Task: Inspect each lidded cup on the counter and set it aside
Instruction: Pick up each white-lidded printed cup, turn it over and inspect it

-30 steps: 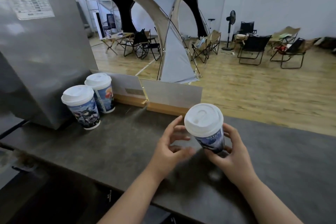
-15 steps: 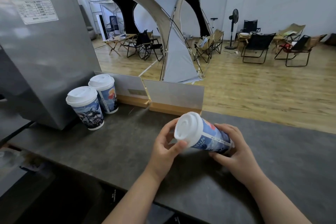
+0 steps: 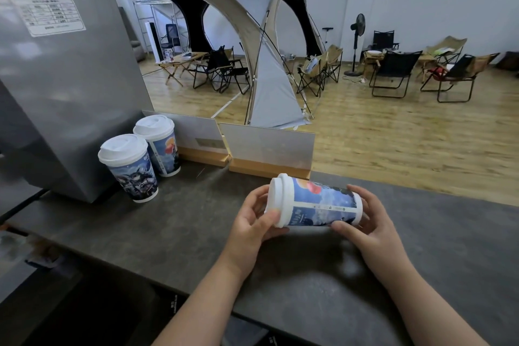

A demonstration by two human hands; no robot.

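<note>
One cup [image 3: 317,203] held sideways, two standing

Obs. counter [image 3: 168,233]: dark slab. Grey metal box [image 3: 70,93] on its left end, taken as reference. Against the box's right face stand the near cup [image 3: 129,168] and far cup [image 3: 158,149], upright, lidded, just beside each other. Held cup: well right of the box, above the counter, long axis level, lid [image 3: 280,196] toward the box, base away. Left hand [image 3: 250,227] grips the lid end; right hand [image 3: 370,225] grips the base. Judgement: left hand nearer the box; cup must be righted, lid up, before setting down.
</note>
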